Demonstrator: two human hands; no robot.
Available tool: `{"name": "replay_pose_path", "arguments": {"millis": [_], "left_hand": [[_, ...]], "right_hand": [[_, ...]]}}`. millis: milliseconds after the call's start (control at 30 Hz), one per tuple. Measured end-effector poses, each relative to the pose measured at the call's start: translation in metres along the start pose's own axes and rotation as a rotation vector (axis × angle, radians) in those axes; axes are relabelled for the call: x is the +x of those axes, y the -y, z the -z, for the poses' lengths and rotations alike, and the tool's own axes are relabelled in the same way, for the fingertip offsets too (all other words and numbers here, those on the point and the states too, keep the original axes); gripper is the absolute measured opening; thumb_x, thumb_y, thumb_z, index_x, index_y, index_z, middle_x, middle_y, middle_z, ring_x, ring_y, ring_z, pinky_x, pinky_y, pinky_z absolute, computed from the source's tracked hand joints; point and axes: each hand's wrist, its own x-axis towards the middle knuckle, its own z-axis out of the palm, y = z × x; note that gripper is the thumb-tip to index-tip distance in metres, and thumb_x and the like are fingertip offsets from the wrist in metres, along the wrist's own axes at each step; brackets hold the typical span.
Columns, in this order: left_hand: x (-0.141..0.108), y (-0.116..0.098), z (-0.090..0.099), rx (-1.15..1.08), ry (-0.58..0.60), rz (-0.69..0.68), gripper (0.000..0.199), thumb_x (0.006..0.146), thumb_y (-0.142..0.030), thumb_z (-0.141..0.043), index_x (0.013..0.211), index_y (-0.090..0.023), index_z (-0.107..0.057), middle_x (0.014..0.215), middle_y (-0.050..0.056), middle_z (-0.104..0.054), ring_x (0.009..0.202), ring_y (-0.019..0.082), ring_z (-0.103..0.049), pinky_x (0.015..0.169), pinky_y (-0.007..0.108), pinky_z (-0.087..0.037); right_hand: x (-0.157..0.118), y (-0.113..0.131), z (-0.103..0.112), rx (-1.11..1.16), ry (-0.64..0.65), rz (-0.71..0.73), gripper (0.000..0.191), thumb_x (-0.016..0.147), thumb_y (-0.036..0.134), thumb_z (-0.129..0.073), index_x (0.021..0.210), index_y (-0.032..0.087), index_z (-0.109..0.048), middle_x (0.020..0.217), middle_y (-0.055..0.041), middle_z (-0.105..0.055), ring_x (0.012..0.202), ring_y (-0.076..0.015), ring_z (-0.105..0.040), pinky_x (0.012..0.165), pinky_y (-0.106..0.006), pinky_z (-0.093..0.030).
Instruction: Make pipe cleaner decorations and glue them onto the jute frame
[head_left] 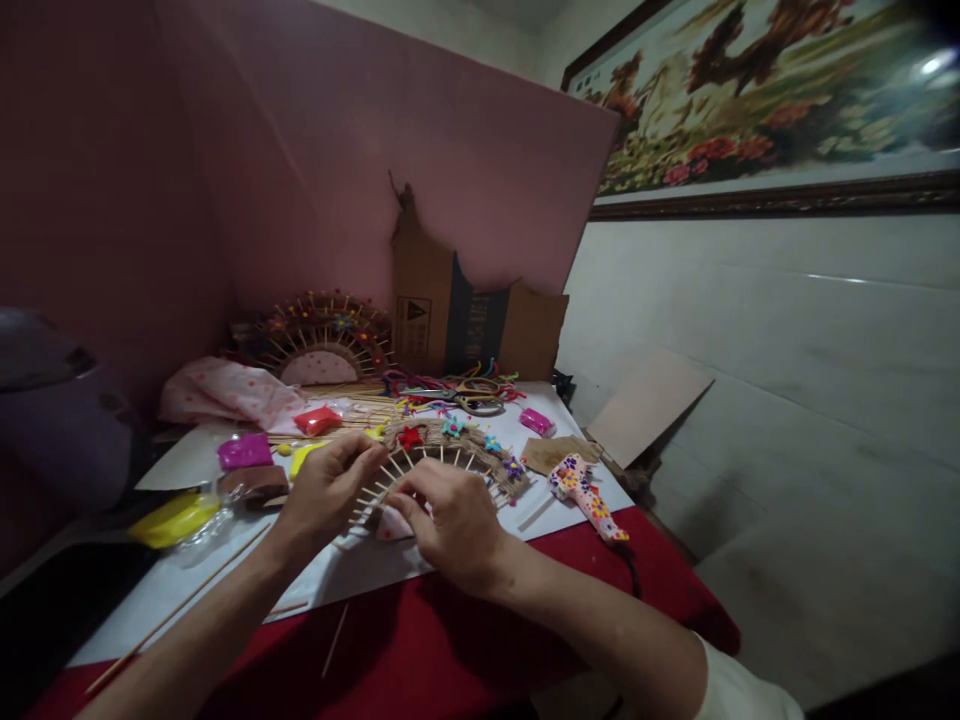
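A fan-shaped craft [471, 440] of thin wooden sticks lies on white paper, its twine-wrapped arc carrying a red clay star [410, 437], turquoise clay stars [453, 426] and a purple flower [514, 467]. My left hand [330, 490] is at the arc's left end, thumb and fingers pinched together close to a yellow piece [374, 432]. Over the sticks and the half-round dotted base [395, 524], my right hand [454, 515] is closed in a pinch too. Whatever sits between the fingertips of either hand is too small or hidden to make out.
A flower-patterned glue gun [581, 490] lies at right, its cord hanging over the red cloth [675, 580]. Behind are scissors [480, 398], a finished-looking stick fan [319, 340] and torn cardboard [424, 300]. Yellow [174, 520] and purple clay packs [244, 452] sit left.
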Motion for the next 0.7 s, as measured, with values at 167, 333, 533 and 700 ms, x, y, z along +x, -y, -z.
{"name": "replay_pose_path", "arguments": {"millis": [167,333,533,700], "left_hand": [[-0.007,0.017,-0.003,-0.079,0.066,0.02,0.023,0.074,-0.04,-0.057,0.074,-0.018,-0.061,0.061,-0.001,-0.055,0.053,0.012,-0.046,0.047,0.021,-0.037],[-0.014,0.016,-0.009,-0.166,0.142,0.098,0.021,0.07,-0.039,-0.061,0.071,-0.018,-0.061,0.056,-0.002,-0.053,0.047,0.011,-0.046,0.044,0.022,-0.038],[-0.018,0.008,-0.012,-0.245,0.182,0.161,0.025,0.067,-0.04,-0.065,0.061,-0.018,-0.054,0.051,-0.002,-0.052,0.046,0.012,-0.047,0.045,0.024,-0.038],[-0.021,0.008,-0.012,-0.179,0.147,0.066,0.034,0.077,-0.045,-0.055,0.056,-0.018,-0.051,0.049,-0.004,-0.045,0.046,0.01,-0.04,0.044,0.021,-0.032]], "right_hand": [[0.005,-0.017,-0.004,-0.057,-0.089,0.044,0.012,0.087,0.026,-0.05,0.081,0.019,-0.057,0.082,-0.0039,-0.06,0.072,-0.0148,-0.055,0.065,-0.026,-0.04],[-0.002,-0.024,-0.011,-0.032,-0.136,0.085,0.014,0.089,0.025,-0.045,0.087,0.017,-0.057,0.086,-0.0062,-0.059,0.076,-0.0163,-0.055,0.068,-0.027,-0.042],[-0.011,-0.022,-0.015,0.04,-0.149,0.094,0.012,0.085,0.017,-0.047,0.091,0.018,-0.057,0.09,-0.0069,-0.061,0.083,-0.0179,-0.057,0.073,-0.03,-0.044],[-0.014,-0.019,-0.018,0.059,-0.164,0.127,0.013,0.082,0.015,-0.052,0.094,0.016,-0.057,0.093,-0.0084,-0.062,0.086,-0.0187,-0.057,0.076,-0.031,-0.045]]}}
